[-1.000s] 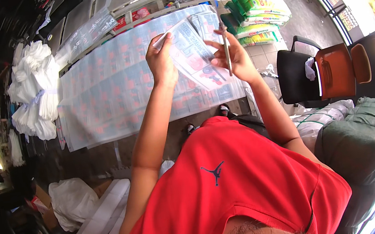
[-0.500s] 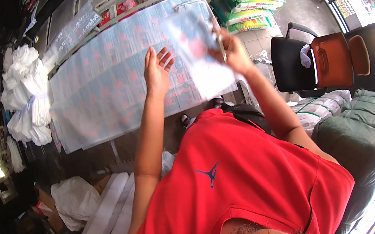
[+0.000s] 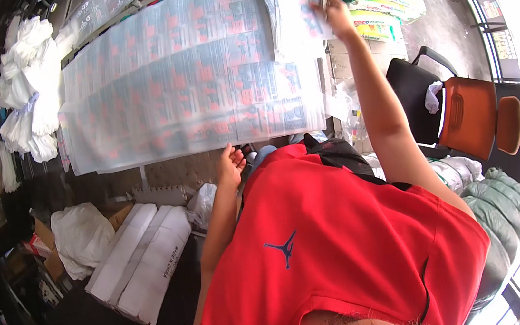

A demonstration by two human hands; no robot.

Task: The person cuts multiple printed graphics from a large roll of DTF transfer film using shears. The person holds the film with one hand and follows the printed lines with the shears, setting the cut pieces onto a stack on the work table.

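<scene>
In the head view, the person's right hand reaches to the far right corner of a table spread with printed translucent sheeting, its bent fingers at the edge of a blurred pale sheet; whether they pinch it, I cannot tell. The left hand, empty, fingers loosely curled and apart, is just beside the sheeting's near edge, left of the red shirt.

Daylight glare on R, L dim, edges warped; white sheet blurry.
</scene>
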